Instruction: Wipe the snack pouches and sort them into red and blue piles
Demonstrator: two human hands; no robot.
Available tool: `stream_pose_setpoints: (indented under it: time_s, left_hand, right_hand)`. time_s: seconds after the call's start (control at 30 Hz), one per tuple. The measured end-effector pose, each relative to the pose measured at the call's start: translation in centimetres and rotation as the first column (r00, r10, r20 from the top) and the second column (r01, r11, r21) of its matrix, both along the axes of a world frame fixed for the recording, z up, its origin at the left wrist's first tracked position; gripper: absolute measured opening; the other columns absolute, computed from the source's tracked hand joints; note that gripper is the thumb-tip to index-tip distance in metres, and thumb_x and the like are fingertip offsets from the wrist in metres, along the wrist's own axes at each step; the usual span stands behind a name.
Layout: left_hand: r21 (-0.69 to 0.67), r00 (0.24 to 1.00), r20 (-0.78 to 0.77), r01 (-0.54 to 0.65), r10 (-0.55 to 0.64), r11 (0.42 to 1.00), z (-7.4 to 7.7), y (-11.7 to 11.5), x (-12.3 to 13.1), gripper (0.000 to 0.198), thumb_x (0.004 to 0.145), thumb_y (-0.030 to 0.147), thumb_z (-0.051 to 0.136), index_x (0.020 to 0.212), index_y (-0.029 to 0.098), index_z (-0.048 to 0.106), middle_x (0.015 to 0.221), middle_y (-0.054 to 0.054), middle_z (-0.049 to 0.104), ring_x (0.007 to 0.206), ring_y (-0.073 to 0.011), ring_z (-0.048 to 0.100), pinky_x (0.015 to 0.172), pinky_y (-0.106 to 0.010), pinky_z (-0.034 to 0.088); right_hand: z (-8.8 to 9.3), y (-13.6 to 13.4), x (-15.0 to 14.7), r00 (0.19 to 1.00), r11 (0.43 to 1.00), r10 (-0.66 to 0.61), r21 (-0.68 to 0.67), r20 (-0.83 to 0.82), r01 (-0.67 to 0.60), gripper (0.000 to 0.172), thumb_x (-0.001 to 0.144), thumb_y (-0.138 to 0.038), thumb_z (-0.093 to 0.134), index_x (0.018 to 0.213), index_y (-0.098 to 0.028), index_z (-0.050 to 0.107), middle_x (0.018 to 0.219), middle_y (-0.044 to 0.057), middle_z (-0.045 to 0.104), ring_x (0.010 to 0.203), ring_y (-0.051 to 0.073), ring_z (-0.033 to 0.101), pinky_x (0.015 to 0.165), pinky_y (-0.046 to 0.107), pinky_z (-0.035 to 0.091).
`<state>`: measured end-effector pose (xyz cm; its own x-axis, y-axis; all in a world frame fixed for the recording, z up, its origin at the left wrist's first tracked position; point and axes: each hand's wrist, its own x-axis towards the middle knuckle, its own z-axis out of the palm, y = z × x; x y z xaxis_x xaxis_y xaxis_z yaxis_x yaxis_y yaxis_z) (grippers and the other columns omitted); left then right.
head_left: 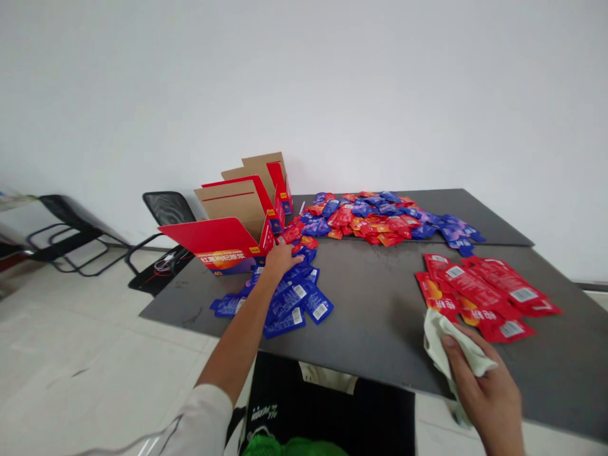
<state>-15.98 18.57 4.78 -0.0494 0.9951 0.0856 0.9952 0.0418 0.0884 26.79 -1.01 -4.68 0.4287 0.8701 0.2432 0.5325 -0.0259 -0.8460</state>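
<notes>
My left hand [280,261] reaches to the pouches beside the nearest box, its thumb spread to the right and its other fingers mostly hidden. Below it, blue pouches [289,301] lie fanned out in an overlapping heap, with barcodes showing on several. Red pouches [291,234] lie just beyond the fingertips, against the box. A folded whitish cloth [451,345] is gripped between the thumb and fingers of my right hand [489,380], held over the table's front edge. Just beyond that hand, several red pouches [479,291] overlap on the table.
Open red cardboard boxes [223,247] stand in a row along the left side, flaps raised. A large mixed pile of red and blue pouches [365,215] spreads across the back of the dark table [370,304]. Black chairs [166,209] stand at the left by the white wall.
</notes>
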Motion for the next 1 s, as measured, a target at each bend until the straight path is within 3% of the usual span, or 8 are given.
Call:
stream_pose_setpoints:
  time_s: [0.1,0.3,0.63,0.77,0.87,0.97,1.0]
  left_hand:
    - [-0.082,0.999,-0.035,-0.011,0.008,0.997,0.1,1.0,-0.8,0.037,0.092,0.051,0.076,0.108,0.018,0.083,0.111,-0.015,0.079,0.108,-0.0320,0.073,0.091,-0.036,0.056]
    - [-0.142,0.999,-0.038,-0.006,0.001,0.990,1.0,2.3,-2.2,0.027,0.098,0.039,0.065,0.100,0.023,0.085,0.106,-0.010,0.082,0.106,-0.0291,0.075,0.089,-0.033,0.055]
    - [-0.172,0.987,0.156,0.075,-0.049,0.982,1.7,2.5,-3.5,0.022,0.086,0.043,0.073,0.079,0.025,0.083,0.079,-0.001,0.080,0.077,-0.0221,0.072,0.066,-0.027,0.048]
    - [-0.027,0.985,0.175,-0.006,0.010,1.000,2.0,1.8,-3.2,0.032,0.090,0.048,0.068,0.076,0.021,0.077,0.077,-0.006,0.076,0.075,-0.0238,0.068,0.063,-0.030,0.042]
    - [0.130,0.983,0.181,-0.062,0.038,0.990,2.4,0.8,-1.8,0.034,0.100,0.047,0.055,0.088,0.021,0.073,0.087,-0.008,0.075,0.083,-0.0251,0.067,0.068,-0.031,0.042]
    - [0.309,0.973,0.226,-0.029,-0.044,0.951,3.4,0.1,2.0,0.034,0.108,0.046,0.043,0.096,0.023,0.065,0.094,-0.006,0.073,0.089,-0.0231,0.065,0.076,-0.031,0.044]
    - [0.410,0.951,0.273,0.020,-0.144,0.912,3.8,-0.1,3.8,0.031,0.108,0.044,0.045,0.093,0.023,0.062,0.093,-0.005,0.071,0.088,-0.0223,0.064,0.078,-0.031,0.044]
  right_hand:
    - [0.1,-0.1,-0.2,1.000,0.999,-0.002,0.032,0.005,0.002,0.066,0.085,-0.076,0.065,0.121,-0.022,0.076,0.124,0.014,0.075,0.114,0.039,0.071,0.099,0.050,0.053]
    - [0.1,-0.3,-0.4,1.000,0.998,0.000,0.060,0.021,-0.001,0.061,0.088,-0.072,0.065,0.122,-0.023,0.076,0.124,0.014,0.076,0.112,0.036,0.072,0.096,0.047,0.054]
    - [-0.2,-0.2,-0.6,1.000,0.999,-0.009,0.046,-0.007,0.009,0.060,0.089,-0.071,0.067,0.124,-0.023,0.075,0.119,0.013,0.076,0.105,0.032,0.073,0.094,0.045,0.055]
    - [0.0,-0.2,-0.6,1.000,0.999,-0.010,0.051,0.022,0.009,0.058,0.090,-0.069,0.067,0.123,-0.022,0.075,0.118,0.013,0.076,0.105,0.033,0.073,0.094,0.045,0.056]
    - [0.0,-0.2,-0.7,0.999,0.998,-0.007,0.062,0.032,0.005,0.055,0.091,-0.067,0.068,0.123,-0.022,0.075,0.117,0.013,0.076,0.105,0.032,0.073,0.095,0.045,0.056]
    - [-0.2,-0.2,-0.8,0.999,0.994,0.023,0.109,0.042,-0.028,0.048,0.094,-0.061,0.068,0.125,-0.024,0.074,0.121,0.011,0.076,0.108,0.030,0.072,0.099,0.043,0.055]
    - [-0.3,-0.2,-0.8,0.998,0.991,0.041,0.125,0.049,-0.047,0.046,0.095,-0.058,0.068,0.125,-0.025,0.074,0.122,0.010,0.076,0.110,0.029,0.072,0.100,0.042,0.055]
